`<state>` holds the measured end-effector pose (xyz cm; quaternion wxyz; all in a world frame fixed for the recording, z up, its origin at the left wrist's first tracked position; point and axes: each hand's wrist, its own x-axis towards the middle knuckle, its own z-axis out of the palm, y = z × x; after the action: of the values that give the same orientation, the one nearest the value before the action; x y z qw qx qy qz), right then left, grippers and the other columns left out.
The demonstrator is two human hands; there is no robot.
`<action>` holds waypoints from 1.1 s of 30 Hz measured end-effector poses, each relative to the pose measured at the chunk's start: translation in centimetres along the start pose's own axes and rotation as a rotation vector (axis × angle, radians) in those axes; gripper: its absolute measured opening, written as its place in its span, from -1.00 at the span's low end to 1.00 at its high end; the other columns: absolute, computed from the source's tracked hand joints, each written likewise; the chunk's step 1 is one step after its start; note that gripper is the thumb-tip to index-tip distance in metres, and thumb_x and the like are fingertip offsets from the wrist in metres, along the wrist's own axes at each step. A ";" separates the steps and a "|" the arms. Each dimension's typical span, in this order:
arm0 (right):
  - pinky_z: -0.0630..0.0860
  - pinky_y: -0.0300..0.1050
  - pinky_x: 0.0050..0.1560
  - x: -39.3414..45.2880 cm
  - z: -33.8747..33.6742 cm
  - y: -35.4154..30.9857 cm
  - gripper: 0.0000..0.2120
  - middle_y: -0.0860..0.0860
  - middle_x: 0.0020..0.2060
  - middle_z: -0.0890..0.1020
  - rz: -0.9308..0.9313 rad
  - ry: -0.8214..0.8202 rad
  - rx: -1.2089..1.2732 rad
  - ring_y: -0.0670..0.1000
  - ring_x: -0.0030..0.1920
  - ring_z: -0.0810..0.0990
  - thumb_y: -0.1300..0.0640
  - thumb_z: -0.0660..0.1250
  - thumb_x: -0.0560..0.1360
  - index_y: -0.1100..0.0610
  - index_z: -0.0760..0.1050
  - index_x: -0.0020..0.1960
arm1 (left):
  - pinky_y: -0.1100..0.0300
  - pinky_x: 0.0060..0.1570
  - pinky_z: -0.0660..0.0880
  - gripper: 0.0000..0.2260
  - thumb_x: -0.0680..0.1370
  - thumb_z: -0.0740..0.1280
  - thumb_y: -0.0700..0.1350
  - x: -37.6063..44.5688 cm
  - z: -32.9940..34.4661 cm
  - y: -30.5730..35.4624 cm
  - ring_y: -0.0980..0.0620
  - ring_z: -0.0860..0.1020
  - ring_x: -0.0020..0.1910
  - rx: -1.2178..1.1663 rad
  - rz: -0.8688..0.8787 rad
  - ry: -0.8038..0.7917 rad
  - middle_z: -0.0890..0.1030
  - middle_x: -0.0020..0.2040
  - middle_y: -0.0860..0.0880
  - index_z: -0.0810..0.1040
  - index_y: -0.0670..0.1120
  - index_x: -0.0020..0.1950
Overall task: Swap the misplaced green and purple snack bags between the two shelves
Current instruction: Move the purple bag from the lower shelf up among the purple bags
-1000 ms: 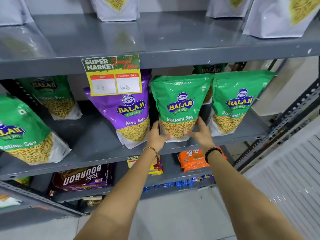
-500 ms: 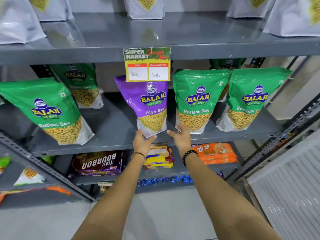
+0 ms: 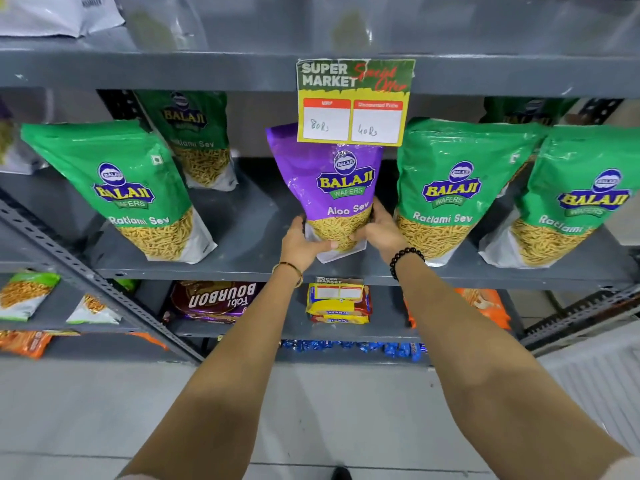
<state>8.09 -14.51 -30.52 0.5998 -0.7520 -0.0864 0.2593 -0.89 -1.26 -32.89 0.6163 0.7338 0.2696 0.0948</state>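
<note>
Step in hand: taking the misplaced purple Aloo Sev bag (image 3: 327,188) off the middle shelf (image 3: 242,268), judged from the grip and the task.
Bag position: upright near the shelf's front edge, its top tucked behind the hanging price tag (image 3: 355,102), with green Ratlami Sev bags on either side, the nearest being the green bag (image 3: 450,188) just to its right.
Left hand (image 3: 301,242): closed on the bag's lower left corner, thumb across the front by the clear window.
Right hand (image 3: 379,230): wrapped around the lower right edge, fingers behind the bag, close to the neighbouring green bag.
How to do it well: draw the bag down and forward first, so its top clears the price tag without tearing it loose.
Grip advice: hold at the firm bottom gusset as now; squeezing the window area would likely crush the sev.
Risk: the right wrist may nudge the green bag beside it and tip it.
Task progress: early, I judge; the purple bag's proper shelf is not in view.
</note>
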 end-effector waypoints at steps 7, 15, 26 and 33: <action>0.48 0.19 0.25 1.8 1.1 4.2 -0.02 0.16 0.21 0.50 -0.055 -0.066 -0.103 0.12 0.24 0.49 0.09 0.64 -0.13 -0.02 0.38 0.26 | 0.12 0.06 0.46 -0.34 0.25 0.55 -0.28 -2.2 -2.5 0.0 -0.02 0.49 0.14 0.004 0.014 0.028 0.53 0.22 -0.17 0.33 -0.21 0.27; 0.54 -0.22 -0.11 -7.1 3.0 2.0 -0.21 -0.01 0.01 0.54 -0.063 -0.089 0.030 -0.02 0.05 0.54 0.47 0.54 0.11 0.15 0.27 0.22 | 0.36 -0.15 0.46 -0.34 0.19 0.56 -0.35 -6.5 -5.0 -0.8 0.00 0.50 0.10 -0.006 0.065 -0.058 0.54 0.09 -0.05 0.40 -0.16 0.22; 0.57 -0.25 -0.12 -16.0 1.5 2.8 -0.19 0.10 0.16 0.55 -0.125 -0.044 0.095 0.04 0.14 0.55 0.48 0.52 0.14 0.20 0.30 0.31 | -0.04 0.09 0.56 -0.26 -0.01 0.63 -0.06 -13.3 -5.5 -0.6 -0.05 0.57 0.13 0.042 0.159 -0.176 0.62 0.11 -0.07 0.46 -0.04 0.13; 0.52 -0.19 -0.04 -20.6 -1.7 -1.3 -0.28 -0.01 0.10 0.57 -0.218 -0.016 0.125 0.04 0.16 0.53 0.39 0.52 0.22 0.15 0.33 0.30 | 0.14 -0.06 0.58 -0.30 0.01 0.63 -0.01 -16.4 -5.7 4.0 0.08 0.60 0.03 0.040 0.361 -0.186 0.64 0.06 -0.01 0.48 0.00 0.09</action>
<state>-8.32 -24.69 -23.17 0.6695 -0.6972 -0.1562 0.2033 -16.12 -5.18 -24.62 0.5970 0.7878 0.0775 0.1304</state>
